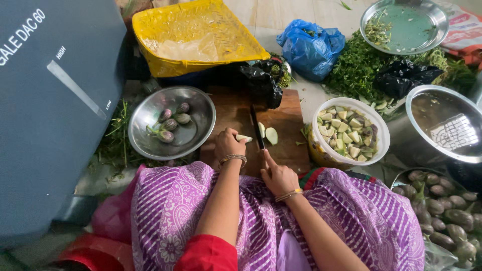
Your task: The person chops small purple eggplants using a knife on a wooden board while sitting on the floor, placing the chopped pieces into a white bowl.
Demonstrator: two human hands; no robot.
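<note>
On a wooden cutting board [286, 123], my left hand [228, 145] pins down a pale piece of cut brinjal [244, 138]. My right hand [277, 175] grips a dark knife [257, 129], its blade lying on the board just right of that piece. Two more pale cut pieces [268, 134] lie beside the blade. To the left, a steel bowl [193, 103] holds several small whole brinjals [169, 124]. At the right, a white bowl [377, 123] is full of cut pieces in water.
A dark grey appliance [50, 110] fills the left side. Behind the board stand a yellow crate [193, 37], a blue bag [310, 47], black bags [258, 75] and green herbs [356, 68]. Steel dishes [406, 25] sit at the right, with whole brinjals [442, 211] low down.
</note>
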